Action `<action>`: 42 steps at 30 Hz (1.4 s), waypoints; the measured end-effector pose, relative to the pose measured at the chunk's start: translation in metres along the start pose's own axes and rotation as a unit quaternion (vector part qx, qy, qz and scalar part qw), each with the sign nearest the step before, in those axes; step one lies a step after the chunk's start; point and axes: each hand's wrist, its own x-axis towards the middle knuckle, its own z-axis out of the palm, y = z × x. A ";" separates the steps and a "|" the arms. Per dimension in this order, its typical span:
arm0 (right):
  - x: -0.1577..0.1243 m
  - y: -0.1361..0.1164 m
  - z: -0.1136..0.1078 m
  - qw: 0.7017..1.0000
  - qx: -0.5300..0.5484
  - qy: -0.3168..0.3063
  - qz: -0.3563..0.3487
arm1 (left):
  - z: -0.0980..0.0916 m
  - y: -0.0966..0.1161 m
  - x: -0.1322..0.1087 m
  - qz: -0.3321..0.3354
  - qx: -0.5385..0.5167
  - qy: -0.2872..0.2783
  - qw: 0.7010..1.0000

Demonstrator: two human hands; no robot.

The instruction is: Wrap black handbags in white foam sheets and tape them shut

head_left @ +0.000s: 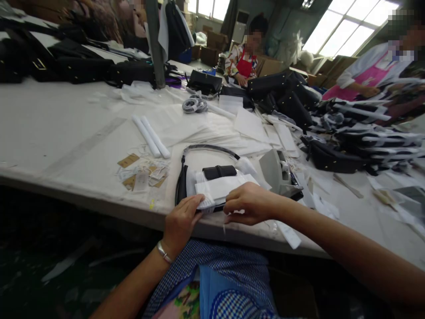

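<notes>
A black handbag [181,184] lies at the table's front edge, partly covered by white wrapping [219,188]. Its strap [212,146] curves away from me, and a black flap or tab [219,172] shows in the middle. My left hand [183,220] grips the bag's near left corner, thumb on top of the wrapping. At the near right side, my right hand [249,204] is closed with its fingertips pinched together; whatever is between them is too small to make out. A grey tape dispenser [275,173] stands just beyond my right forearm.
Two white rolls [151,136] and a pile of paper tags [142,173] lie to the left. Behind the bag spread white sheets [212,128] and a coiled grey cord [194,105]. Black bags [335,155] are heaped at right. A metal post [156,44] rises behind; co-workers stand across the table.
</notes>
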 end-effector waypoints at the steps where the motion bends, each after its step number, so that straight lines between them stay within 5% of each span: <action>1: 0.009 0.004 -0.001 1.000 -0.019 -0.011 -0.006 | 0.000 0.000 0.000 -0.004 -0.004 0.000 1.000; 9: 0.064 0.028 -0.013 0.990 -0.092 -0.100 -0.043 | 0.001 0.003 0.001 -0.018 -0.033 0.004 0.999; 20: 0.111 0.029 -0.008 0.954 -0.186 -0.236 0.015 | 0.008 -0.002 -0.006 0.004 -0.022 0.034 0.999; 30: 0.118 0.034 -0.004 0.954 -0.171 -0.243 0.039 | 0.012 -0.002 -0.010 0.072 0.019 0.062 0.995; 42: 0.118 0.038 0.000 0.960 -0.150 -0.234 0.044 | -0.007 0.005 -0.003 -0.021 -0.111 -0.017 0.994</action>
